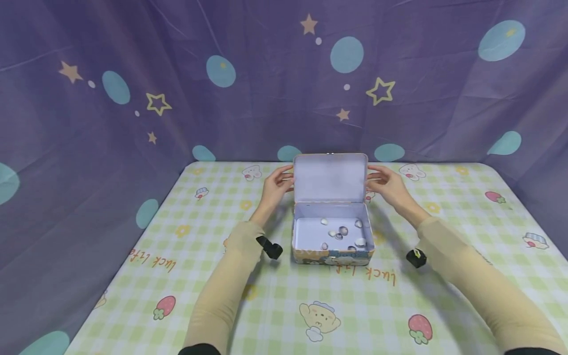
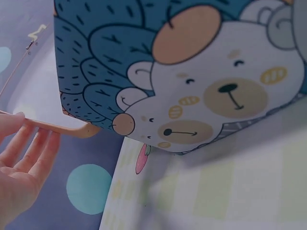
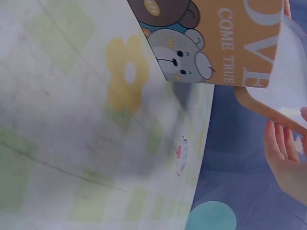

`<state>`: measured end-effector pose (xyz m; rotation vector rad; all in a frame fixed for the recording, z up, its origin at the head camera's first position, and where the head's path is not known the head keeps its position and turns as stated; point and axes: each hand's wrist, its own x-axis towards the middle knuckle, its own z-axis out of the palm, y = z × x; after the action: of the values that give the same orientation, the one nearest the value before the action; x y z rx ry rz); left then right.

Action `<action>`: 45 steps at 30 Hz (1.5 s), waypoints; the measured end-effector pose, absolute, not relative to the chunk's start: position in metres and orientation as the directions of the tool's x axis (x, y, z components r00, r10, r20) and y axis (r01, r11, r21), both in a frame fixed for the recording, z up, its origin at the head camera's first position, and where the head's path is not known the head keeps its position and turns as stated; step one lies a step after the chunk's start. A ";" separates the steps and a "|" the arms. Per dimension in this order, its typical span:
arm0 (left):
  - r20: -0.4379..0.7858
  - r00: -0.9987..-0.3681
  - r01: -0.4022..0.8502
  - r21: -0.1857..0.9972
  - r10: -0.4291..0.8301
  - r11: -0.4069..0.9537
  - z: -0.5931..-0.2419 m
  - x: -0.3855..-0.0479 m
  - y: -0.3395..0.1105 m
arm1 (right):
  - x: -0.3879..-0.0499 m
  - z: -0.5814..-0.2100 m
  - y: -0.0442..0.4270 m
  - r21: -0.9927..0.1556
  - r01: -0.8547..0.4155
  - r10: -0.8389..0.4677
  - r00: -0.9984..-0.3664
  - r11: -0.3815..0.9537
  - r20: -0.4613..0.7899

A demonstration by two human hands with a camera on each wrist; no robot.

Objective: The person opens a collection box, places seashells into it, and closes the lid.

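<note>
A tin box with cartoon animals printed on its sides stands on the table, its lid raised upright on the back edge. Several small shells lie scattered on the white floor of the box. At the lid's left edge, my left hand pinches the rim, thumb in front and fingers behind, as the left wrist view also shows. My right hand holds the opposite edge of the lid, its fingers behind the orange rim.
A green-checked cloth with printed strawberries and bears covers the table. Behind it and on the left hangs a purple curtain with stars and teal spots. Black wrist cameras sit on both sleeves.
</note>
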<state>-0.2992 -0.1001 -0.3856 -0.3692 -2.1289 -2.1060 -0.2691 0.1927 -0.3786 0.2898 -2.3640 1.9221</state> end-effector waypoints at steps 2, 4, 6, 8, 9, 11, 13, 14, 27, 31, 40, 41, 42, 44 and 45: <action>0.273 -0.958 0.274 0.962 0.090 0.002 -0.386 -0.298 -0.100 | -0.268 -0.376 0.193 -0.956 -0.208 -0.099 -0.977 0.205 0.191; 0.281 -0.955 0.283 0.959 0.089 0.003 -0.386 -0.296 -0.101 | -0.268 -0.373 0.194 -0.956 -0.217 -0.104 -0.974 0.199 0.199; 0.284 -0.955 0.286 0.958 0.086 0.002 -0.386 -0.295 -0.101 | -0.268 -0.371 0.194 -0.958 -0.223 -0.107 -0.973 0.182 0.206; 0.285 -0.955 0.286 0.958 0.079 0.000 -0.385 -0.292 -0.101 | -0.267 -0.369 0.194 -0.956 -0.231 -0.105 -0.971 0.184 0.214; 0.286 -0.955 0.287 0.958 0.076 -0.003 -0.384 -0.291 -0.100 | -0.267 -0.368 0.194 -0.953 -0.238 -0.104 -0.970 0.189 0.221; 0.291 -0.954 0.291 0.957 0.070 -0.011 -0.380 -0.286 -0.100 | -0.266 -0.366 0.194 -0.948 -0.251 -0.100 -0.967 0.196 0.235; 0.299 -0.952 0.299 0.954 0.065 -0.015 -0.374 -0.280 -0.099 | -0.265 -0.363 0.194 -0.940 -0.268 -0.096 -0.963 0.213 0.252; 0.304 -0.951 0.304 0.953 0.063 -0.016 -0.371 -0.277 -0.099 | -0.264 -0.362 0.195 -0.937 -0.275 -0.095 -0.961 0.217 0.260; 0.389 -0.920 0.390 0.921 0.055 0.011 -0.355 -0.250 -0.101 | -0.242 -0.346 0.193 -0.825 -0.397 -0.147 -0.917 0.401 0.370; 0.421 -0.903 0.425 0.904 0.081 0.040 -0.351 -0.241 -0.103 | -0.234 -0.342 0.193 -0.784 -0.432 -0.179 -0.901 0.445 0.396; 0.447 -0.882 0.469 0.865 0.151 0.180 -0.348 -0.221 -0.111 | -0.219 -0.341 0.195 -0.765 -0.486 -0.268 -0.873 0.422 0.407; 0.455 -0.877 0.479 0.856 0.158 0.194 -0.347 -0.219 -0.112 | -0.218 -0.341 0.194 -0.748 -0.500 -0.277 -0.866 0.437 0.417; 0.462 -0.871 0.488 0.848 0.164 0.204 -0.347 -0.218 -0.112 | -0.216 -0.341 0.193 -0.724 -0.517 -0.287 -0.856 0.456 0.430; 0.477 -0.862 0.505 0.837 0.170 0.213 -0.347 -0.216 -0.112 | -0.213 -0.341 0.191 -0.655 -0.565 -0.314 -0.824 0.501 0.471; 0.485 -0.857 0.513 0.831 0.173 0.214 -0.347 -0.215 -0.112 | -0.212 -0.340 0.188 -0.615 -0.590 -0.329 -0.806 0.523 0.492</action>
<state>-0.2145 -0.1125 -0.3469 -0.6453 -2.2051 -1.6865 -0.2123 0.1884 -0.3404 0.7651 -2.4520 1.1666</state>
